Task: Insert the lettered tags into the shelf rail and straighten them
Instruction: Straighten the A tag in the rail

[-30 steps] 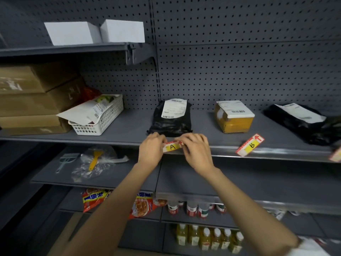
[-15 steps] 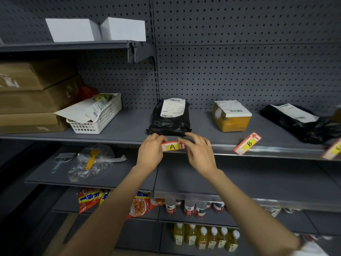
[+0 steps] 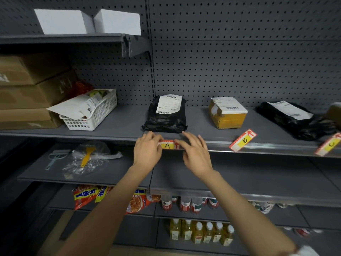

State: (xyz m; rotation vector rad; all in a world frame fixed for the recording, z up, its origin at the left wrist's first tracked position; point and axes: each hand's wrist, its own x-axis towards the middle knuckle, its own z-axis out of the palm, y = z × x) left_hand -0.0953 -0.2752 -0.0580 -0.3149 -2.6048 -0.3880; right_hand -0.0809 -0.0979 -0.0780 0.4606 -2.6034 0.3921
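Observation:
The yellow-and-red A tag (image 3: 168, 145) sits level in the grey shelf rail (image 3: 267, 147), below a black parcel. My left hand (image 3: 147, 150) pinches the tag's left end with its fingers curled. At the tag's right end lies my right hand (image 3: 196, 154), fingers spread, fingertips resting on the rail. Further right, the B tag (image 3: 243, 140) leans crooked out of the rail. The C tag (image 3: 330, 145) is also tilted, near the right edge of the view.
On the shelf stand a black parcel (image 3: 166, 115), a yellow box (image 3: 227, 113), another black bag (image 3: 295, 119), a white basket (image 3: 92, 111) and stacked cardboard boxes (image 3: 31, 89). The shelf below holds a bagged yellow spatula (image 3: 88, 157); bottles and snack packs lie lower.
The A tag went from tilted between my fingers to level in the rail. My right hand's fingers have spread and slid slightly right of the tag.

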